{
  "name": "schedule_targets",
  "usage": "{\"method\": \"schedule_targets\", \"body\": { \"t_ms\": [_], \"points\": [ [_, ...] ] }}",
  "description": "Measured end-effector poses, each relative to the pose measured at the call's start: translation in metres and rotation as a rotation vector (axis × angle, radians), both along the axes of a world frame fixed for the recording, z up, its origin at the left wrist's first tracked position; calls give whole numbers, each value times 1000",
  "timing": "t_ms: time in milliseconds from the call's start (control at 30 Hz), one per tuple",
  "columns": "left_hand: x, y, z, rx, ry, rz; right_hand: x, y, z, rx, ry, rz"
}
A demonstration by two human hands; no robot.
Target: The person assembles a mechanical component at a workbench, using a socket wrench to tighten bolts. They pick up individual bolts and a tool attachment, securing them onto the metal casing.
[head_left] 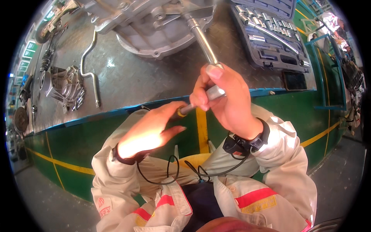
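A long socket extension (203,42) slants down from the grey metal gearbox housing (154,35), its upper end against a bolt position there. My right hand (234,102) is closed round its lower end and the head of a ratchet wrench (215,92), thumb along the top. The ratchet's handle runs left into my left hand (148,125), whose fingers lie over the handle's end by a yellow ring. The left thumb stands apart below it, and the palm hides the rest of the grip.
On the metal-topped bench (127,87), a bent rod (92,73) and a smaller casting (63,85) with bolts lie left. At right are an open socket case (270,42) and a dark phone (294,81). A black cable (174,181) loops between my wrists.
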State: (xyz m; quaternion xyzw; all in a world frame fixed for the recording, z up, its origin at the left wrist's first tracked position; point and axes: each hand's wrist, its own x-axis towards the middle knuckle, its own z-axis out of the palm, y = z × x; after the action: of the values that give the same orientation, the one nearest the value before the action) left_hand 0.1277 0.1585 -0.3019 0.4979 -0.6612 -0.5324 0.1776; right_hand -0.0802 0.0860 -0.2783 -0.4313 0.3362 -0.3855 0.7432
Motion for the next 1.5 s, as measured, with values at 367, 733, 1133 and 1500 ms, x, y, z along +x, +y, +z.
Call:
{"method": "schedule_targets", "body": {
  "t_ms": [367, 733, 1133, 1500],
  "points": [
    [-5, 1, -9, -88, -27, -9, 1, -1, -2, -415, 379, -120],
    [4, -6, 7, -91, 65, 152, -20, -12, -7, 261, -533, 58],
    [8, -1, 3, -203, 136, 398, -1, -6, -37, 374, -767, 137],
    [7, -3, -3, -316, 123, 419, -10, -2, 5, -137, 208, -50]
  ]
}}
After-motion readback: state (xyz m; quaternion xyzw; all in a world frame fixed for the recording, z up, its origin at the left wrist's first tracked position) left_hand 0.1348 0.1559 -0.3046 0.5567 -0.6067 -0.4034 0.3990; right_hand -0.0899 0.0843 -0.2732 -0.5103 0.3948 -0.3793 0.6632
